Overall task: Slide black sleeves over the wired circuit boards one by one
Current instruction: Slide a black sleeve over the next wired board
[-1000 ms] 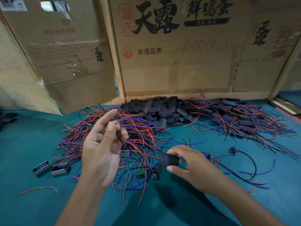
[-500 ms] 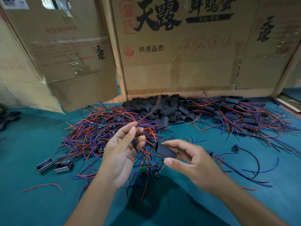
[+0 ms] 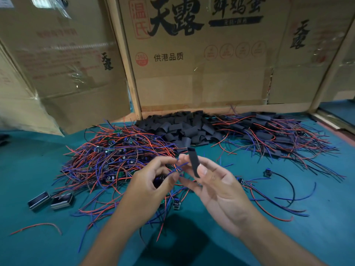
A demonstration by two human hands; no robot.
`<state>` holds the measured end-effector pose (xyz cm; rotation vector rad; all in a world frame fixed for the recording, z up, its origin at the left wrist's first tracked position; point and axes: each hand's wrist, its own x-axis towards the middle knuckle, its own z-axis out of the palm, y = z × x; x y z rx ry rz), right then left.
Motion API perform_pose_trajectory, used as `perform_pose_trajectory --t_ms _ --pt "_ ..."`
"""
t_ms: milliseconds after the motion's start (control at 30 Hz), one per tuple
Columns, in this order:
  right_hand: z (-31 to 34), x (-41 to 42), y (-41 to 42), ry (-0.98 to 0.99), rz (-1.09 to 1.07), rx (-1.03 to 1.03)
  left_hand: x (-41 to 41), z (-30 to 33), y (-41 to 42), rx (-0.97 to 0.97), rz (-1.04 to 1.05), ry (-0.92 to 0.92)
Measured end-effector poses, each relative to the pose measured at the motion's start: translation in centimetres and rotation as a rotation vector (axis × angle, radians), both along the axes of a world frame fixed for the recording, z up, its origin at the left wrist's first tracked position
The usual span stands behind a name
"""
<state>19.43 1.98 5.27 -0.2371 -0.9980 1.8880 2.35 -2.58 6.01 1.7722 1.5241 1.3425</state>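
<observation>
Wires in red and blue (image 3: pixel 115 162) are heaped at left on green table (image 3: pixel 38 169). One wired board (image 3: pixel 160 179) is pinched by left hand (image 3: pixel 151 187); beside it, black sleeve (image 3: pixel 194 162) is held upright in right hand (image 3: pixel 217 185).

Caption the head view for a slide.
Right hand holds a black sleeve upright; left hand pinches blue wires beside it.

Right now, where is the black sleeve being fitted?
Head view, centre: the black sleeve stands upright, pinched in the right hand, just in front of the sleeve pile.
</observation>
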Motion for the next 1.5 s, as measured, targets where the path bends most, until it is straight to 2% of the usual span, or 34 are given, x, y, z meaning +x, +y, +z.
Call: perform_pose_trajectory --t_ms 133,367,533,667,867,1033,1133,1233,1367,1500 --pt "0.5 0.8 0.8 -0.093 -0.089 0.029 -0.2 0.3 -0.3 0.065 0.014 0.145" --pt "0.4 0.9 0.6 -0.232 -0.135 0.158 -1.4 1.1 -0.8 0.017 -0.018 0.118" --pt "0.0 0.5 0.6 -0.282 -0.174 0.173 -1.4 1.2 -0.5 0.178 0.121 0.523" --pt "-0.7 0.1 0.3 -0.317 -0.169 0.213 -0.3 0.6 -0.6 0.135 0.095 0.403" --pt "-0.1 0.8 0.9 -0.303 -0.196 0.236 0.3 0.6 -0.3 0.208 0.124 0.399" --pt "0.6 2.2 2.0 -0.318 -0.231 0.303 -0.3 1.1 -0.8 0.139 0.069 0.124" --pt "1.4 4.2 3.1 -0.569 -0.367 0.541 -0.7 1.4 -1.0 0.131 0.055 -0.004" --pt "1.5 6.0 4.4 -0.864 -0.474 0.817 -1.2 1.7 -1.1 0.147 0.039 -0.036" --pt "1.3 6.7 5.1 -0.996 -0.476 0.993 -1.7 1.7 -1.3 0.148 -0.01 0.0" --pt "1.4 7.0 5.2 -1.029 -0.414 1.02 -1.6 1.8 -1.5 0.105 -0.094 -0.003"
